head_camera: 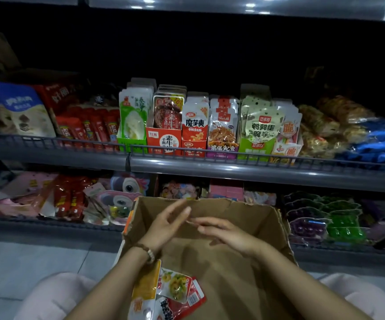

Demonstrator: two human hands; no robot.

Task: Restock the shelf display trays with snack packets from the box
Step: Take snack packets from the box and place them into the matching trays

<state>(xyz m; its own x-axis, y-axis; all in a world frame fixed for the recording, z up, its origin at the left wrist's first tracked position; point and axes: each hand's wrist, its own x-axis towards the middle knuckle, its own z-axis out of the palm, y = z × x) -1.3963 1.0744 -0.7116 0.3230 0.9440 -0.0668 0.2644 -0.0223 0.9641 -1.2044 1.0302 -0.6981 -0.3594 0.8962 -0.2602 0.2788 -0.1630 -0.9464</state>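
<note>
Lower centre, an open brown cardboard box [244, 211] holds a few yellow, white and red snack packets [175, 289] at its lower left. Mid-frame, card display trays [164, 139] stand packed with upright packets. The left hand [166, 225] and right hand [228, 234] hover over the box, fingers loose, empty.

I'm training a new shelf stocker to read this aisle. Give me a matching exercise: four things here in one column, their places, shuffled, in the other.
1 red tray
2 blue packets
3 green jelly cups
4 loose packets

A inside the cardboard box
B upper shelf, far right
C lower shelf, right of the cardboard box
D upper shelf, middle

Pairs: 1-D, 2-B, 3-C, 4-A
</note>
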